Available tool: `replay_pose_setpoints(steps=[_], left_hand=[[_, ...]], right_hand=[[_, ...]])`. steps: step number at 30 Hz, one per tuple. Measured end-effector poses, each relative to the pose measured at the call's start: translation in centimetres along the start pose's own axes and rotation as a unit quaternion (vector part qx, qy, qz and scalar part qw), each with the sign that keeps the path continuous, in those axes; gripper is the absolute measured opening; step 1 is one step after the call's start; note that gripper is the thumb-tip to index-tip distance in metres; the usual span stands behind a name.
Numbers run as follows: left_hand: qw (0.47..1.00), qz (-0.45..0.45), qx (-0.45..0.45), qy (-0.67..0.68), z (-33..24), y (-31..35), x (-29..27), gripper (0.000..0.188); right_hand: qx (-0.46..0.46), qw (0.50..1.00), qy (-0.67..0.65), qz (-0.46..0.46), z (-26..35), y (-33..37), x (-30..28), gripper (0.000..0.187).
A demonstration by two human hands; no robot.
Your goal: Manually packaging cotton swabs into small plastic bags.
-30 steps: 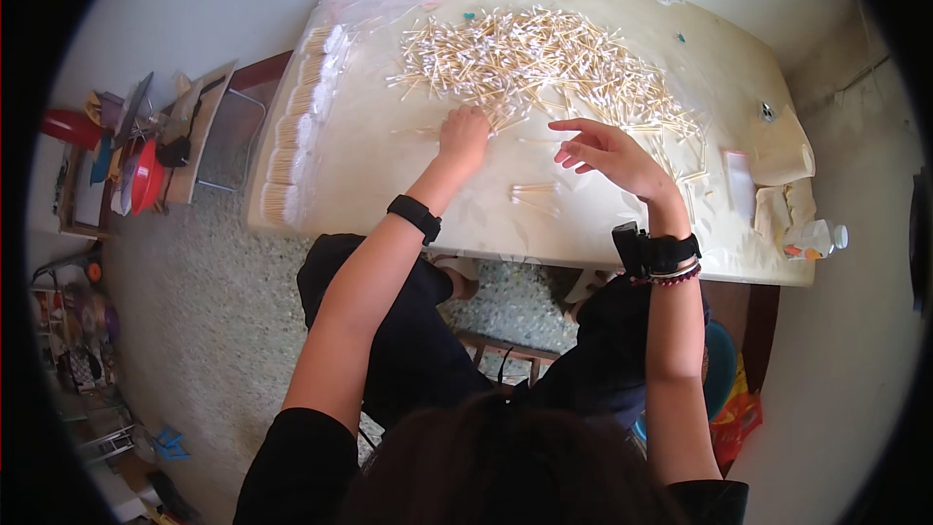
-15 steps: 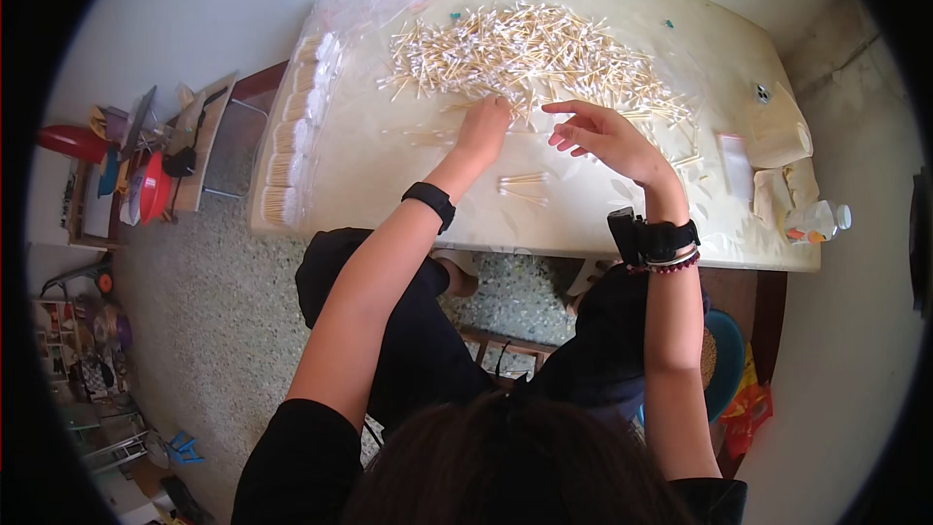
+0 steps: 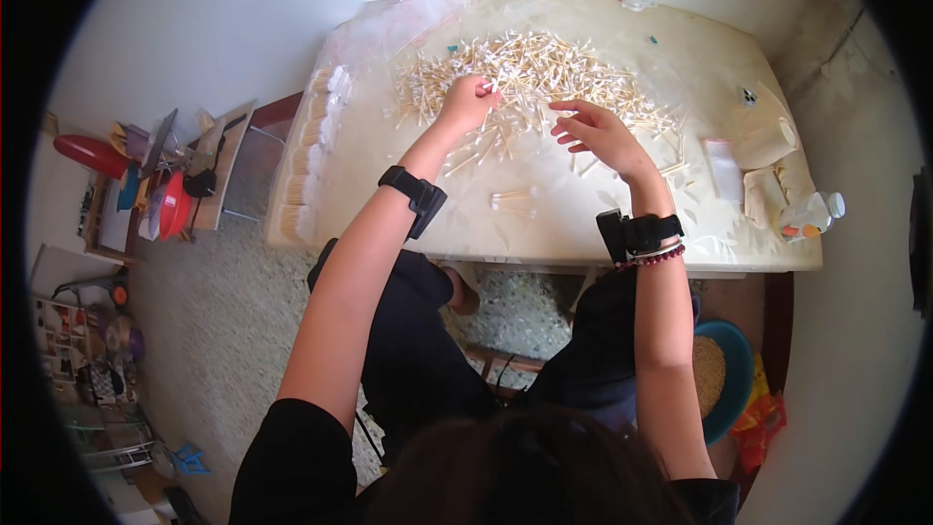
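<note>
A broad heap of cotton swabs point(image 3: 544, 60), pale sticks with white tips, lies across the far middle of the table. My left hand point(image 3: 466, 103) is at the heap's near left edge, its fingers closed in a pinch. A white tip shows at the fingertips, seemingly a cotton swab; the rest is hidden. At the heap's near right side, my right hand point(image 3: 597, 136) hovers with its fingers apart and nothing in them. Nearer to me, a few separate swabs point(image 3: 513, 201) lie side by side on the tabletop point(image 3: 418, 228).
Bundled swabs in clear bags point(image 3: 309, 151) line the left edge. Clear plastic film point(image 3: 389, 29) covers the far left corner. At the right are a paper roll point(image 3: 768, 143) and a plastic bottle point(image 3: 812, 215). A blue basin point(image 3: 741, 369) stands on the floor.
My left hand has moved farther away and slightly left, onto the heap. Swabs at its near edge now lie more spread out. The right hand stays open there; the whole view has shifted slightly.
</note>
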State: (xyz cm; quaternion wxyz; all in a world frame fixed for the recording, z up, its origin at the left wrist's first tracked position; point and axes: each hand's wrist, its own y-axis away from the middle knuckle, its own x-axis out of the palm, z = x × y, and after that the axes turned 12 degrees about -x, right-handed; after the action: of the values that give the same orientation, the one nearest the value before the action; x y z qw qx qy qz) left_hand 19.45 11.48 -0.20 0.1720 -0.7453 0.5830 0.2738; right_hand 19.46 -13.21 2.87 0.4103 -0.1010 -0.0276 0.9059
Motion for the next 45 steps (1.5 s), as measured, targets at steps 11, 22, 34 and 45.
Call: replay_pose_setpoints(steps=[11, 22, 34, 45], left_hand=[[0.985, 0.091, -0.007, 0.145, -2.6, 1.7, 0.5, 0.011], [0.956, 0.153, 0.081, 0.237, -2.1, 2.5, 3.0, 0.010], [0.972, 0.124, 0.096, 0.173, -1.3, 3.7, 2.0, 0.021], [0.970, 0.092, 0.144, 0.176, -1.4, 5.7, 0.9, 0.025]], right_hand=[[-0.079, 0.964, 0.175, -0.183, -3.3, -2.4, 0.8, 0.065], [-0.070, 0.994, -0.029, -0.081, -4.7, -3.6, 5.4, 0.067], [0.068, 0.959, -0.260, -0.087, -4.1, -3.7, 7.3, 0.042], [-0.002, 0.988, -0.097, -0.124, -5.6, -3.7, 7.9, 0.039]])
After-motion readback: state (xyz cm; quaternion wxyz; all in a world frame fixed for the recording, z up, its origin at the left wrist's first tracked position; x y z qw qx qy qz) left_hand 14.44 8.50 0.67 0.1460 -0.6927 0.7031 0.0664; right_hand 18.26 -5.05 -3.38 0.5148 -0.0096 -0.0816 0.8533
